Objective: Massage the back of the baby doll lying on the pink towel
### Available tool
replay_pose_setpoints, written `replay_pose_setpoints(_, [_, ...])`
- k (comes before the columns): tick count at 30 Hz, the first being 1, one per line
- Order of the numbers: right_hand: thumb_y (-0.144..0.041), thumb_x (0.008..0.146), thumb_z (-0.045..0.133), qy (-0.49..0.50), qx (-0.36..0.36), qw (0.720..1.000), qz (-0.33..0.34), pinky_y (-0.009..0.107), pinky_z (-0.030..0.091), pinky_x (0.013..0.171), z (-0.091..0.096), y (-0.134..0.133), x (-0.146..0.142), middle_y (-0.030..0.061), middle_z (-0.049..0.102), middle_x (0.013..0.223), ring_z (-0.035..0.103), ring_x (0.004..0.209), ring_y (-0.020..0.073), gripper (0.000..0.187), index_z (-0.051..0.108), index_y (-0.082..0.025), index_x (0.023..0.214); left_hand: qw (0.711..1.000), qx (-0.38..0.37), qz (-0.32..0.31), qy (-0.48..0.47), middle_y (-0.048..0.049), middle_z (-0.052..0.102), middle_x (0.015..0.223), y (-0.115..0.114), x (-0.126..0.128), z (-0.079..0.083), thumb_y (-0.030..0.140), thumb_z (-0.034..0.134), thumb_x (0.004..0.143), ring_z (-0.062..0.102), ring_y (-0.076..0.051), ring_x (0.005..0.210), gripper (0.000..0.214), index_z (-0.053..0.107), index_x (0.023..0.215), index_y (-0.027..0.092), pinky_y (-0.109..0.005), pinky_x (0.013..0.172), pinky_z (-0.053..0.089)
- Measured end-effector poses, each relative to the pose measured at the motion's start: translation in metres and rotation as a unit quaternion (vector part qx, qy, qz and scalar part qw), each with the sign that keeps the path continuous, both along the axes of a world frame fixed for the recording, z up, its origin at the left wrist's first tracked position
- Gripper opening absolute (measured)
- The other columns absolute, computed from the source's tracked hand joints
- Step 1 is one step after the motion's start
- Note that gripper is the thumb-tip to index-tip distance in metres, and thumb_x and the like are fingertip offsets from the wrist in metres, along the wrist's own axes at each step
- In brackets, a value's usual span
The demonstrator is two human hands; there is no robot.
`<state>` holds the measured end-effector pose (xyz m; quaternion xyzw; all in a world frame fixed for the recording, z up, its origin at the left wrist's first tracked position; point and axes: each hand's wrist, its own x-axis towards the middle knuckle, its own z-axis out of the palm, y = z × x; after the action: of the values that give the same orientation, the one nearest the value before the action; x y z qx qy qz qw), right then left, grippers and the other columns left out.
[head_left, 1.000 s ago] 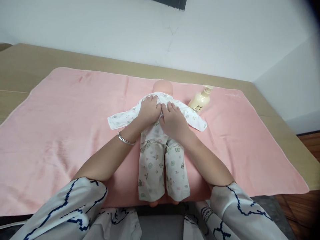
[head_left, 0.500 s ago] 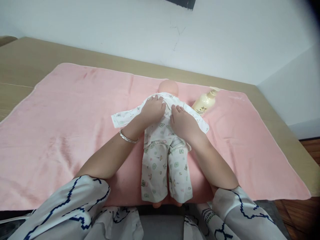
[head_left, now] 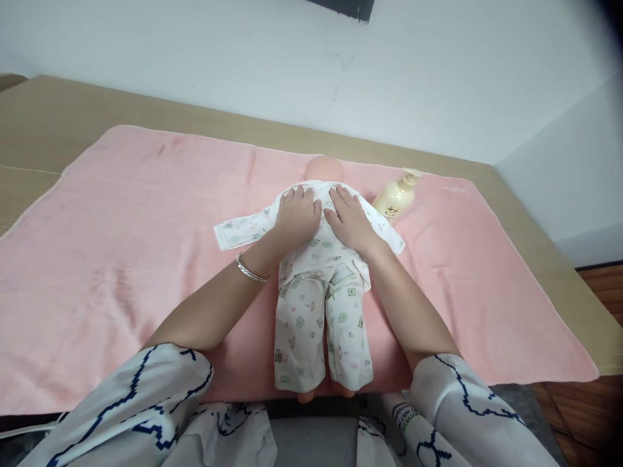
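Two hands, both open: L hand [head_left: 300, 214] & R hand [head_left: 351, 220] lay flat on the doll [head_left: 322, 250], upper torso, gripping nothing. Light, even pressure w/ palms level prob. suited best. Doll lay approx. mid mat [head_left: 146, 246], head [head_left: 324, 168] far, feet [head_left: 305, 397] near, in white printed clothes [head_left: 300, 331], creased at waist. Pump bottle [head_left: 395, 200] stood just right.

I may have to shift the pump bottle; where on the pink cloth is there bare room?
Widest: pink cloth between its left edge, the left forearm and the doll. Another patch: from the pump bottle and right forearm to the right edge. Crowded: mid-cloth, where left hand and right hand rest on the doll.
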<state>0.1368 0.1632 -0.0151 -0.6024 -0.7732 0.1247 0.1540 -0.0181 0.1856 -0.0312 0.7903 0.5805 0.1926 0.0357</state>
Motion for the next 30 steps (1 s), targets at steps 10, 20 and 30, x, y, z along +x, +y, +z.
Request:
replay_pose_setpoints(10, [-0.039,0.100,0.045,0.062,0.031,0.998,-0.013,0.051,0.024,0.129,0.005,0.000,0.008,0.0159,0.042,0.164,0.035,0.155,0.0280,0.058,0.049,-0.012,0.151,0.997,-0.017,0.050,0.059,-0.0245,0.066,0.126,-0.054,0.018,0.032,0.021,0.034,0.104,0.063,-0.036,0.118,0.040,0.058,0.132,0.005,-0.040,0.087,0.054])
replay_pose_setpoints(20, [-0.027,0.099,0.035,-0.012,0.031,0.997,-0.071,0.046,0.052,0.096,0.026,-0.031,-0.019,0.0165,0.073,0.122,0.067,0.112,0.0336,0.038,0.068,-0.018,0.115,0.998,-0.032,-0.046,-0.006,-0.0151,0.072,0.114,0.002,-0.010,0.018,0.029,0.037,0.103,0.065,-0.029,0.112,0.034,0.065,0.114,0.012,-0.043,0.104,0.049])
replay_pose_setpoints(30, [-0.036,0.101,0.036,0.033,0.098,0.995,-0.006,0.038,0.048,0.093,0.007,-0.002,0.008,0.0137,0.074,0.114,0.064,0.106,0.0285,0.037,0.065,-0.018,0.115,0.996,-0.029,-0.070,0.044,-0.0253,0.057,0.143,-0.039,0.015,0.025,0.006,0.040,0.094,0.049,-0.035,0.140,0.045,0.056,0.136,0.004,-0.050,0.109,0.044])
